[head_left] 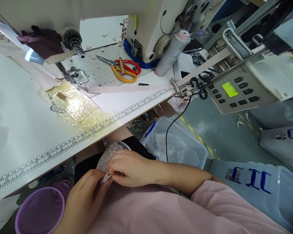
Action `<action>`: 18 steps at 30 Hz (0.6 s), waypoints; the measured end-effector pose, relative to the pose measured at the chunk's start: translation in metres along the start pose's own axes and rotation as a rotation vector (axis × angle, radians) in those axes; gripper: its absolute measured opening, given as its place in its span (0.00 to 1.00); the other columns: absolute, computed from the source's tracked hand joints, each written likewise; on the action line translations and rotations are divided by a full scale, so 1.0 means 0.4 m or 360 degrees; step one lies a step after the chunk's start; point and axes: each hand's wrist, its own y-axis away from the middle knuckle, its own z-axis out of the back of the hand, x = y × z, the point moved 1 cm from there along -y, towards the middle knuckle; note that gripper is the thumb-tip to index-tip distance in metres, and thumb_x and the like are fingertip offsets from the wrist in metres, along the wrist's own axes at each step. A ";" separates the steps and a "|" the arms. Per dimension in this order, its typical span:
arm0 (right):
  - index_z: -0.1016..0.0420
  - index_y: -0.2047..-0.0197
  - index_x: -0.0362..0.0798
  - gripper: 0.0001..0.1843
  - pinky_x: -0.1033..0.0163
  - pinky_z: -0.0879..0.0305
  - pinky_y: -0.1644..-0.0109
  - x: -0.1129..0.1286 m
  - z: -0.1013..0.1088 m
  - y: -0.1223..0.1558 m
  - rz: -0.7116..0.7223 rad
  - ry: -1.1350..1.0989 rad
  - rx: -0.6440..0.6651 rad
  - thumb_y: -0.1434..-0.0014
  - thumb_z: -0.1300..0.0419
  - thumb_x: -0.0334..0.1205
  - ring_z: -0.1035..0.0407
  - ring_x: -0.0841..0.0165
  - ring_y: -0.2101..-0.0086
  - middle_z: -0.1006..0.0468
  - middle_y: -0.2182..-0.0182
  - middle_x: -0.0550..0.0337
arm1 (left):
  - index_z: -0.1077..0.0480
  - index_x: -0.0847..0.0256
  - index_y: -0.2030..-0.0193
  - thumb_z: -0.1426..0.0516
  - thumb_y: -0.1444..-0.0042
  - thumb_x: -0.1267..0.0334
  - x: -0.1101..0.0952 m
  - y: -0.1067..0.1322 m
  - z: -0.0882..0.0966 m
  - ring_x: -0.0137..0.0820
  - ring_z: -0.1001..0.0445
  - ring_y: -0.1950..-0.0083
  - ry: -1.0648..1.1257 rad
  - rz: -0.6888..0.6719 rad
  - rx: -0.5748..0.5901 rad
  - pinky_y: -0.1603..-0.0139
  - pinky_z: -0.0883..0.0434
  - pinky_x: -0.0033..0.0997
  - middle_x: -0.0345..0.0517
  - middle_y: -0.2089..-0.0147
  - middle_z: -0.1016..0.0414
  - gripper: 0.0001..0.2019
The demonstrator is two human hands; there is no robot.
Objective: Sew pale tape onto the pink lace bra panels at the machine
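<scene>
Both my hands work in my lap, below the table edge. My left hand (85, 198) pinches the edge of a white lace piece (109, 154). My right hand (129, 167) lies curled over the same lace, fingers pressed together on it beside the left fingertips. Much of the lace is hidden under my hands. A pale pink elastic strip (127, 87) runs across the sewing table to the presser foot (72, 76) of the sewing machine (148, 26).
Scissors with red and yellow handles (124, 69) lie by the machine base, next to a thread cone (172, 53). A ruler (88, 135) is printed along the table's front edge. A purple basket (40, 211) sits at lower left. Clear plastic bins (178, 143) and a control panel (236, 92) stand to the right.
</scene>
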 end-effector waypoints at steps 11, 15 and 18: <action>0.22 0.63 0.44 0.10 0.58 0.37 0.50 -0.054 0.040 0.065 -0.0323 0.0092 -0.0058 0.40 0.45 0.33 0.28 0.64 0.57 0.20 0.59 0.53 | 0.29 0.56 0.65 0.45 0.42 0.60 0.014 0.028 0.012 0.29 0.23 0.68 -0.0058 0.0221 -0.0121 0.68 0.29 0.22 0.40 0.69 0.22 0.05; 0.22 0.66 0.44 0.09 0.61 0.34 0.53 -0.084 0.040 0.074 -0.0266 -0.0106 -0.0360 0.40 0.44 0.32 0.27 0.66 0.60 0.20 0.63 0.53 | 0.29 0.54 0.61 0.44 0.42 0.63 0.019 0.048 0.021 0.28 0.23 0.64 0.0018 0.0233 -0.0147 0.60 0.30 0.21 0.39 0.64 0.22 0.04; 0.22 0.67 0.44 0.07 0.64 0.31 0.57 -0.099 0.033 0.075 -0.0169 -0.0350 -0.0701 0.42 0.42 0.33 0.26 0.68 0.63 0.20 0.65 0.52 | 0.27 0.53 0.60 0.43 0.42 0.62 0.013 0.060 0.027 0.31 0.24 0.60 0.0158 0.0397 -0.0183 0.55 0.31 0.24 0.40 0.59 0.22 0.05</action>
